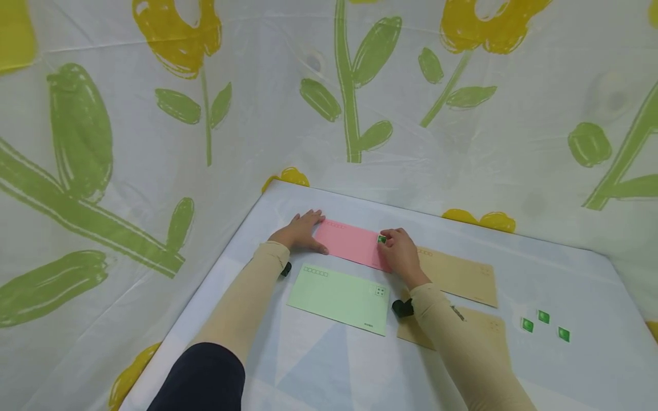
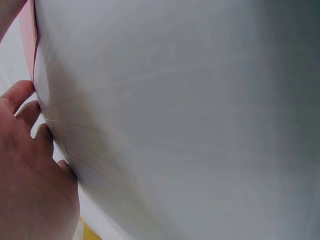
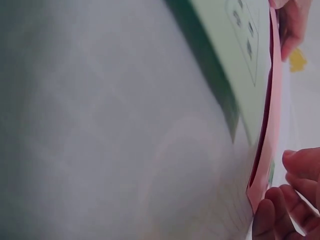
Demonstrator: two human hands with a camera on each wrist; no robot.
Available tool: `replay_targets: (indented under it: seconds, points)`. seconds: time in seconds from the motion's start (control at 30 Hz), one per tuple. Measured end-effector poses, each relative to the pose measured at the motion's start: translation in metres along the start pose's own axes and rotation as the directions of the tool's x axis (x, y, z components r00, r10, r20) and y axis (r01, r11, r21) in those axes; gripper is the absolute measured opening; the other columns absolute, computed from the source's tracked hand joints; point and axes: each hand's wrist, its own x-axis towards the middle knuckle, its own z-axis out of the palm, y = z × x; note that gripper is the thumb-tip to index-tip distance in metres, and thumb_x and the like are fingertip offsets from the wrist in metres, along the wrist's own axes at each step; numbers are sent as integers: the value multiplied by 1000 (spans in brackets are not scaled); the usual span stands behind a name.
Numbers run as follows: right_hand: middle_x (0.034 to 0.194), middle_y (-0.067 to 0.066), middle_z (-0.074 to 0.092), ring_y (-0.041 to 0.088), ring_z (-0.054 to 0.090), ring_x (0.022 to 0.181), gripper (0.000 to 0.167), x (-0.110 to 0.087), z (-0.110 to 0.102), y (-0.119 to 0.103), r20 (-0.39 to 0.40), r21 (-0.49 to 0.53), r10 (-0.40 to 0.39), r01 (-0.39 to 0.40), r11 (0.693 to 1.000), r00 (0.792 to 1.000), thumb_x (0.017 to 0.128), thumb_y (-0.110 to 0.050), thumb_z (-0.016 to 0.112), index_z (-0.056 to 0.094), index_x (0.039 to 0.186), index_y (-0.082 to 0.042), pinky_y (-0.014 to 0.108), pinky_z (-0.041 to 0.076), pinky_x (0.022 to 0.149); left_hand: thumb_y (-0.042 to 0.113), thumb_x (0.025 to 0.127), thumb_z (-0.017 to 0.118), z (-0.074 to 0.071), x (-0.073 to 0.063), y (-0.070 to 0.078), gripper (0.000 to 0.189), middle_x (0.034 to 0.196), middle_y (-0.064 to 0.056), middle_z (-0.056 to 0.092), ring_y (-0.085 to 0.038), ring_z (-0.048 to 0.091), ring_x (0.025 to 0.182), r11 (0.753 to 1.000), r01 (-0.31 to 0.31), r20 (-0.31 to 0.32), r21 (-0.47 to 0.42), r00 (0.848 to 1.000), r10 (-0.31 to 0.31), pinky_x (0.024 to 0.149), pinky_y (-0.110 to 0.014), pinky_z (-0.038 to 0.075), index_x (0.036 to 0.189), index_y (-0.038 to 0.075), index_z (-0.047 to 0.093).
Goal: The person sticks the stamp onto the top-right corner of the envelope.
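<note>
3 loose stamps [image 1: 543, 317] are shown by the head view alone. The pink envelope [image 1: 349, 242] is flanked by the spread left hand [image 1: 302, 231] and bent right hand [image 1: 403, 254]; whether the stamp [image 1: 382, 239] at its right end is pinched cannot be told.

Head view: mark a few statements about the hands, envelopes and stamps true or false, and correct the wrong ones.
1. The left hand is at the left end of the pink envelope. True.
2. The right hand is beside a green stamp. True.
3. The pink envelope appears lowest of all the envelopes. False: the green envelope appears lower.
4. Three loose stamps lie right of the tan envelopes. True.
5. The tan envelopes number three. False: there are two.
</note>
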Motion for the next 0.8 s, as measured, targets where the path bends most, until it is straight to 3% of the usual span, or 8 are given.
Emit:
replay_targets:
  seconds: [0.37,0.63,0.8]
  points:
    - [131,15,57,31,56,111,35,-5,2,-1,21,-28,-11,12,1000,1000,100,-20,65,66,131,-4,46,51,104,53,78,85,-1,-1,-1,110,171,-7,12,-25,2,157,1000,-28,-14,8,1000,28,128,-45,-2,162,11,27]
    - [123,13,59,27,56,99,32,-4,4,0,18,-67,-21,22,998,1000,99,-18,66,70,127,-4,38,54,88,53,77,85,0,-2,0,111,171,-6,12,-24,2,157,1000,-13,-15,-11,1000,13,128,-43,-3,162,13,27]
    - [124,14,60,27,57,98,32,-2,5,1,14,-98,-49,50,994,999,99,-18,66,71,127,-3,39,55,88,53,78,85,0,-3,0,110,171,-5,12,-23,2,157,1000,-9,-19,-3,1000,9,128,-43,-3,162,13,27]
